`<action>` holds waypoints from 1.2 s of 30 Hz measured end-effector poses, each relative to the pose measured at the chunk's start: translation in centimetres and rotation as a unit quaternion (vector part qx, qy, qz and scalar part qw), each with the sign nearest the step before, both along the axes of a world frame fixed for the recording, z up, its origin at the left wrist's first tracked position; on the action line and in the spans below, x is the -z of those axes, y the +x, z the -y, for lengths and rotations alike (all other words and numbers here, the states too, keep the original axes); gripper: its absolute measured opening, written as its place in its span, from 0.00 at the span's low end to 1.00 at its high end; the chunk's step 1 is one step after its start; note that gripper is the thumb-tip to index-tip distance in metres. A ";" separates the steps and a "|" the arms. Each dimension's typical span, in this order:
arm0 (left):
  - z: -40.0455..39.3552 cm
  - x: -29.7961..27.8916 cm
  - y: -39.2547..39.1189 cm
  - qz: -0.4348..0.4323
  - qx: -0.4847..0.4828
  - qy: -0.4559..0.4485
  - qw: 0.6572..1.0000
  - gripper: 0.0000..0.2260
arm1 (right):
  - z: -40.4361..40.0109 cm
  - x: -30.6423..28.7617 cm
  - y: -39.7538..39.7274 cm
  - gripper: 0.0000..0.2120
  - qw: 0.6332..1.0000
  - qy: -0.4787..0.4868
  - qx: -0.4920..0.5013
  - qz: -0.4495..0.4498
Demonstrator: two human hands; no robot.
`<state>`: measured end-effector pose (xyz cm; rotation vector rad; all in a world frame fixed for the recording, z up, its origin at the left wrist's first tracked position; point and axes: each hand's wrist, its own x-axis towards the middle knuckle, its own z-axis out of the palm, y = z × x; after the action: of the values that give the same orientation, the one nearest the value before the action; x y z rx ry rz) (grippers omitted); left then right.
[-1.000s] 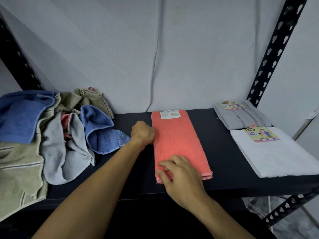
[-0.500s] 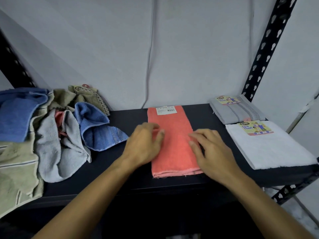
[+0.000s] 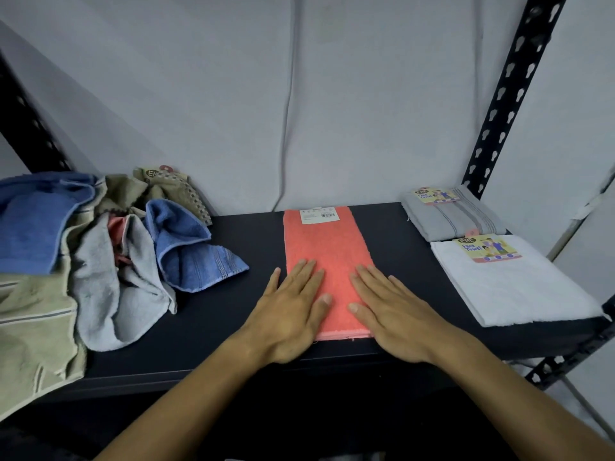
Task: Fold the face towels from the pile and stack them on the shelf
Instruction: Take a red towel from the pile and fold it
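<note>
At the centre of the frame, the coral towel (image 3: pixel 327 261) lies on the black shelf (image 3: pixel 233 331) as a long narrow strip, label end toward the wall. The left hand (image 3: pixel 288 314) and the right hand (image 3: pixel 394 317) both rest flat on its near half, fingers (image 3: pixel 307 274) straight and slightly spread, pinching nothing. The step in hand appears to be flattening the lengthwise fold. The next move probably calls for gripping one short end and bringing it over to the other, edges aligned, then moving the towel to the right of the frame, where a grey towel (image 3: pixel 456 216) and a white towel (image 3: pixel 519 287) already lie folded. The unfolded pile (image 3: pixel 100 257) remains at the left of the frame.
</note>
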<state>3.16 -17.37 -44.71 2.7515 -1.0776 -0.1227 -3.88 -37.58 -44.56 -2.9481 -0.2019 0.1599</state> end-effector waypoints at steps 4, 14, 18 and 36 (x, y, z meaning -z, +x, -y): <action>-2.1 -0.4 -2.2 0.130 0.082 -0.065 0.986 0.28 | 1.2 -0.2 -1.4 0.35 0.994 -0.005 -0.061 0.091; -5.1 2.6 -4.7 0.246 0.167 -0.033 0.954 0.20 | 0.9 2.8 -4.2 0.28 0.969 -0.074 -0.126 0.198; -6.0 2.6 -5.2 0.293 0.202 -0.050 0.933 0.16 | 0.5 3.0 -5.2 0.24 0.945 -0.084 -0.183 0.256; -2.2 -10.1 2.8 0.048 0.039 -0.163 0.985 0.11 | 1.8 -9.1 1.9 0.04 0.946 0.296 0.020 0.129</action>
<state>5.99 -15.18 -34.63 2.4439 -1.1161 0.1634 -2.00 -39.42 -35.43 -2.3584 -0.1837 -0.2550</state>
